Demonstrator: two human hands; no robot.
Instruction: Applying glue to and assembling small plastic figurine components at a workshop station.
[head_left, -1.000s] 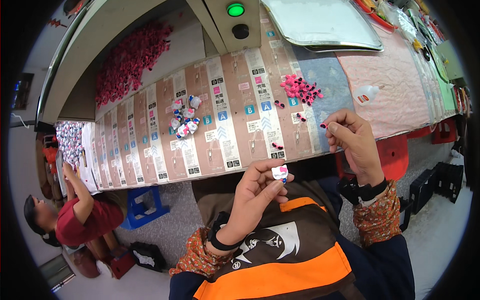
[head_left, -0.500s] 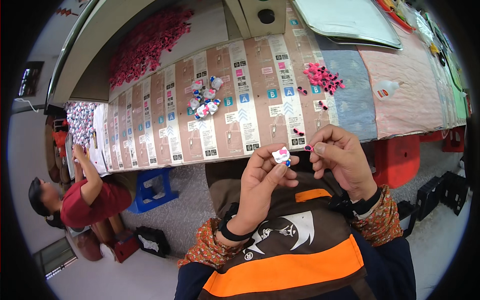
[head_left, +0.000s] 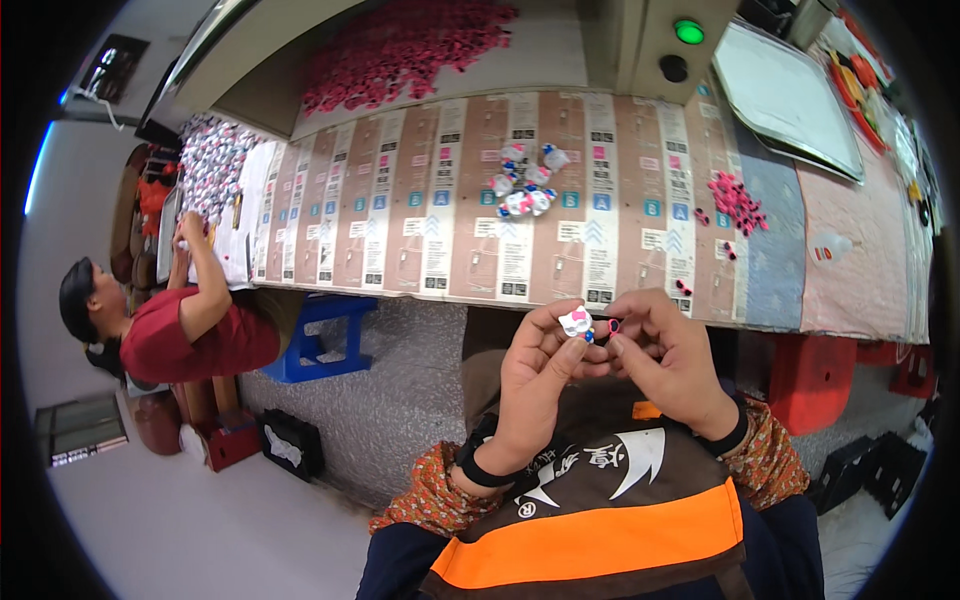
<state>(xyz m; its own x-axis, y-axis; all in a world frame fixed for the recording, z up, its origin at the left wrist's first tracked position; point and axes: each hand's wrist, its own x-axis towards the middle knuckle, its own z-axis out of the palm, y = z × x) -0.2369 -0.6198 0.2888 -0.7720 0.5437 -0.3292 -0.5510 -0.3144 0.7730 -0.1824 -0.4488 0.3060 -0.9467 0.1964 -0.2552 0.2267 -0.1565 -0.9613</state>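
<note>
My left hand (head_left: 545, 372) pinches a small white cat-shaped figurine (head_left: 577, 321) with a pink bow and a blue lower part. Close beside it, my right hand (head_left: 668, 358) grips tiny pink sunglasses with dark lenses (head_left: 614, 328) between thumb and forefinger. Both hands are at the table's front edge, above my brown and orange apron. Beyond them on the table lies a cluster of similar white figurines (head_left: 525, 203). A pile of pink sunglasses (head_left: 738, 204) rests to the right, with a few loose pairs (head_left: 683, 287) nearer to me.
Under a machine housing (head_left: 640, 45) with a green light lies a large heap of pink pieces (head_left: 405, 55). At the right are a metal tray (head_left: 785, 95) and a small white bottle (head_left: 830, 247). A co-worker (head_left: 190, 325) sits left, near many figurines (head_left: 210, 160).
The view has swung, so the table contents appear farther right. My right hand has brought the sunglasses closer to the figurine in my left hand.
</note>
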